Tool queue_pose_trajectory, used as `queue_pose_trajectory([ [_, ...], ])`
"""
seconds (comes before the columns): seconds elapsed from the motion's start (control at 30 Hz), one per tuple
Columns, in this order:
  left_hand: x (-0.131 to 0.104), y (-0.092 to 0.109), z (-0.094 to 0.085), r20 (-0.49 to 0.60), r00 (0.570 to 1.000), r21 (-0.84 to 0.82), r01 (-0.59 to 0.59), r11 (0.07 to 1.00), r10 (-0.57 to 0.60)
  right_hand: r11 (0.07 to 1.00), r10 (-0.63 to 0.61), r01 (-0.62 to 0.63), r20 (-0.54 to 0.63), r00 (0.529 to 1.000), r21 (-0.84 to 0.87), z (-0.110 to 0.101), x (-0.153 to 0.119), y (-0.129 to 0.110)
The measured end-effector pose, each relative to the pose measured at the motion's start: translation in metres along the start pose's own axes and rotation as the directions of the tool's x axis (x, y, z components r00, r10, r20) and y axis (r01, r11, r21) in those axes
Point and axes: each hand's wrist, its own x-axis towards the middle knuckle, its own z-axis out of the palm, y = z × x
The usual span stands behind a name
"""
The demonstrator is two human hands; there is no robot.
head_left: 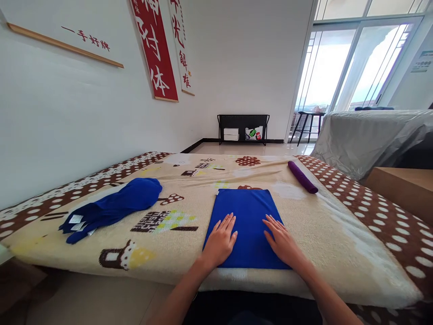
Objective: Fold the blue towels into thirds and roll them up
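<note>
A blue cloth (248,212), laid out flat as a near-rectangle, lies close to the front edge of the blanket-covered surface. My left hand (219,239) rests palm down on its left side, fingers stretched forward. On its right side my right hand (282,241) also lies flat, fingers slightly spread. Neither hand grips anything. Farther left is a loosely bunched blue cloth (118,203) with white tags at its near end. A purple roll (302,177) lies beyond my right hand.
The patterned blanket (324,234) spans the surface, with a wall along the left. A cardboard box (402,189) and a plastic-covered piece of furniture (358,140) stand at the right. A black rack (243,122) and a stool (309,122) are at the back.
</note>
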Motion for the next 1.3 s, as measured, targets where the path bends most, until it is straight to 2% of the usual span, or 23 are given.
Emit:
queue_pose_trajectory([
  [0.07,0.014,0.004,0.01,0.029,1.0,-0.006,-0.003,1.0,0.003,0.995,-0.075,0.069,0.093,0.993,0.071,0.003,0.013,-0.008],
  [0.13,0.015,0.001,0.021,0.034,0.998,0.017,0.054,0.998,-0.054,0.993,-0.096,0.082,0.17,0.981,0.084,0.007,0.014,-0.009],
  [0.23,-0.001,-0.015,0.028,0.002,0.995,0.05,0.101,0.994,-0.101,0.999,0.004,-0.01,0.18,0.984,0.032,0.011,-0.001,-0.001],
  [0.33,-0.02,-0.031,0.023,-0.007,0.996,0.059,0.09,0.994,-0.089,0.992,0.124,-0.122,0.128,0.984,-0.023,0.011,-0.016,0.012],
  [0.4,-0.023,-0.035,0.018,0.022,0.995,0.068,0.096,0.993,-0.098,0.98,0.193,-0.186,0.126,0.973,-0.066,0.008,-0.015,0.015],
  [0.5,0.0,-0.025,0.014,0.036,0.989,0.096,0.143,0.985,-0.147,0.976,0.21,-0.196,0.187,0.96,-0.091,0.006,0.012,0.008],
  [0.63,0.064,-0.006,0.028,0.176,0.983,0.028,0.048,0.998,-0.052,1.0,0.014,-0.017,0.299,0.954,0.009,0.015,0.071,-0.007],
  [0.7,0.092,-0.007,0.039,0.216,0.975,0.011,0.045,0.999,-0.046,0.999,-0.024,0.014,0.327,0.945,0.031,0.024,0.095,-0.005],
  [0.77,0.11,-0.018,0.046,0.211,0.972,0.022,0.101,0.995,-0.104,0.999,0.022,-0.028,0.324,0.946,0.014,0.03,0.107,0.006],
  [0.9,0.111,-0.057,0.048,0.152,0.944,0.059,0.286,0.956,-0.292,0.975,0.22,-0.21,0.261,0.94,-0.064,0.036,0.107,0.042],
  [1.0,0.105,-0.074,0.046,0.117,0.917,0.075,0.374,0.924,-0.381,0.955,0.296,-0.279,0.239,0.925,-0.101,0.039,0.103,0.056],
  [1.13,0.117,-0.069,0.048,0.103,0.915,0.091,0.382,0.92,-0.39,0.953,0.299,-0.281,0.227,0.927,-0.11,0.046,0.117,0.048],
  [1.3,0.147,-0.051,0.054,0.206,0.95,0.056,0.227,0.972,-0.234,0.991,0.134,-0.131,0.279,0.951,-0.029,0.058,0.148,0.016],
])
